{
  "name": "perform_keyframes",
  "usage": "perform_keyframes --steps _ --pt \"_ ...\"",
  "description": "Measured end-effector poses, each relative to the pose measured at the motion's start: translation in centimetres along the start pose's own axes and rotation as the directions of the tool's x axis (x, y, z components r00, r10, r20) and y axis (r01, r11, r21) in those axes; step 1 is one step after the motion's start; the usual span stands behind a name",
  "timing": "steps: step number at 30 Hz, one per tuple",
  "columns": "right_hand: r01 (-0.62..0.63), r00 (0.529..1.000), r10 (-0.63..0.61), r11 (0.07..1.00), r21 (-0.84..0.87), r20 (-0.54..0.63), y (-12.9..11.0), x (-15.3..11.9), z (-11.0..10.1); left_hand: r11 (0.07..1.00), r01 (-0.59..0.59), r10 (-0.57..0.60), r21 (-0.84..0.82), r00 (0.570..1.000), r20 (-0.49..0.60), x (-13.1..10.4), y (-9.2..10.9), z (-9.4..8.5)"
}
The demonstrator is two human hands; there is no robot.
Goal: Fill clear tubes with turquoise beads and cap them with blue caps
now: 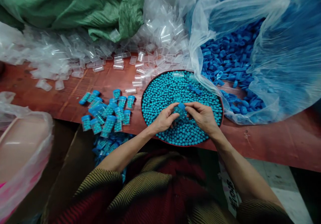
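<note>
Over a round tray (222,117) full of small turquoise beads (160,97), both my hands meet at a small clear plastic container with a blue cap (181,106). My left hand (164,118) pinches the container from the left side. On the right, the fingertips of my right hand (202,117) are closed at the blue cap. How far the cap sits on the container is too small to tell. A couple of loose blue caps (195,89) and an empty clear container (178,74) lie on the beads.
Several filled, capped containers (108,126) lie left of the tray, with more below the table edge. Empty clear containers (97,67) are heaped behind, beside a green sack (75,10). A plastic bag (283,67) of blue caps (228,57) lies right on the red table (265,133).
</note>
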State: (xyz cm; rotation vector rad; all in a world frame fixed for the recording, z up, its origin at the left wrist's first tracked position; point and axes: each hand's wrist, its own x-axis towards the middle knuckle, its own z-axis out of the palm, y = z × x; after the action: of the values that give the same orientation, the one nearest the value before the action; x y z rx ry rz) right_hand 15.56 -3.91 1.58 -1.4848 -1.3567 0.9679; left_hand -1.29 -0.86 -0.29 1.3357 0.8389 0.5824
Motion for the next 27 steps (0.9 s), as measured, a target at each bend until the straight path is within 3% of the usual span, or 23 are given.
perform_keyframes --steps 9,13,21,24,27 --pt "0.01 0.999 -0.008 0.999 -0.053 0.051 -0.3 -0.6 0.1 0.999 0.029 -0.031 -0.033 0.998 -0.058 -1.1 0.8 0.5" --pt "0.136 0.99 -0.138 0.983 -0.12 -0.007 -0.5 -0.9 0.5 0.998 0.003 -0.007 -0.055 0.996 -0.088 -1.3 1.1 0.8" --pt "0.273 0.962 -0.27 0.951 -0.147 0.04 -0.6 -1.5 0.7 0.99 -0.058 0.027 -0.129 0.973 -0.227 -1.0 1.2 1.8" --pt "0.272 0.954 -0.254 0.957 -0.102 0.161 -0.2 -1.2 -0.4 0.993 0.01 -0.029 -0.119 0.987 -0.161 -1.1 1.2 1.1" --pt "0.114 0.945 -0.114 0.993 0.018 0.306 0.2 -0.4 -1.7 0.996 0.07 -0.071 -0.062 0.997 -0.015 -1.5 0.9 0.1"
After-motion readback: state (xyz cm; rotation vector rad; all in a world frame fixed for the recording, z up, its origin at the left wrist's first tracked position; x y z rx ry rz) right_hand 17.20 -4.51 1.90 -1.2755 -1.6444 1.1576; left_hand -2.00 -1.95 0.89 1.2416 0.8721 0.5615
